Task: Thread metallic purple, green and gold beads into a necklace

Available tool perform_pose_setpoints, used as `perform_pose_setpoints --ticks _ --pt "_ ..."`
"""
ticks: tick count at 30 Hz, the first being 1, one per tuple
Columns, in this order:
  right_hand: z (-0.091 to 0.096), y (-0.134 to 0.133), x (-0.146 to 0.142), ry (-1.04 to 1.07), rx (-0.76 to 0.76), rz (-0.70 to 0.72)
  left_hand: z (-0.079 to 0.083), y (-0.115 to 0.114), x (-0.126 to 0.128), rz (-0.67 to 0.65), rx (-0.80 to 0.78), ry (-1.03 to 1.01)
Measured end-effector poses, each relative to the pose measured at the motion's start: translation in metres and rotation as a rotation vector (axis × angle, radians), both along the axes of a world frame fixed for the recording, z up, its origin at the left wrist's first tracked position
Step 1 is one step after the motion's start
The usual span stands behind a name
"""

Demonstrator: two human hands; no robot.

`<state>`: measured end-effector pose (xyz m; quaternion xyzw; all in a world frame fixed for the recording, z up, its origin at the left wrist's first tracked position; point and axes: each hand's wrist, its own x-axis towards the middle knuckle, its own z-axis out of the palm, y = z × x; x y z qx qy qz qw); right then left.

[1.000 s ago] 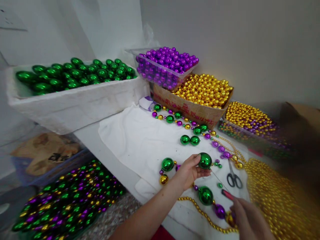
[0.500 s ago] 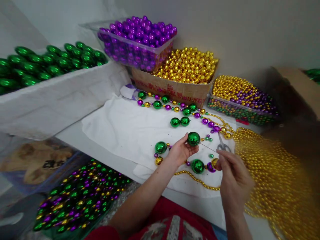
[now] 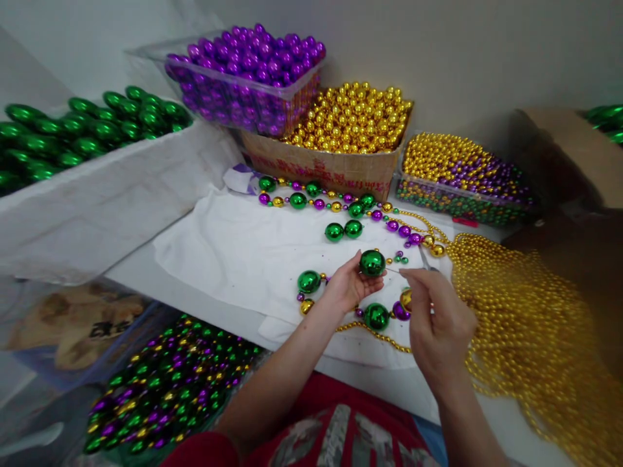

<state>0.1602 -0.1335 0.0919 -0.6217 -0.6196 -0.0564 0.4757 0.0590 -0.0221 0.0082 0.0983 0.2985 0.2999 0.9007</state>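
- Still, the big green bead (image 3: 372,263) sits in our left hand (image 3: 354,285), thumb and fingers clamped on it, above the white cloth (image 3: 219,240).
- Our right hand (image 3: 440,318) has come closer than a second ago, pinching a thin shaft (image 3: 393,270) aimed at the bead; the red handle seen then is now hidden.
- More of our red shirt (image 3: 318,402) shows below.

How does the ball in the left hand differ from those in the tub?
The held ball is green; the tub balls are purple. The held ball looks larger than the tub balls. The left hand supports the held ball; the tub balls lie heaped. Both are shiny.
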Motion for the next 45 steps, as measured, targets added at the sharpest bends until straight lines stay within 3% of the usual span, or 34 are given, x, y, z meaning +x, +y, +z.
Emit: perform_pose_setpoints --ticks 12,24,45 --pt "0.004 -0.008 -0.006 -0.164 0.094 -0.056 -0.004 0.002 -0.003 -0.034 0.002 0.042" --pt "0.014 -0.003 -0.009 -0.184 0.045 -0.004 -0.001 0.002 -0.004 -0.058 0.0 0.056" --pt "-0.012 0.011 -0.009 -0.156 -0.011 -0.009 0.003 -0.002 -0.003 -0.03 0.026 0.022"
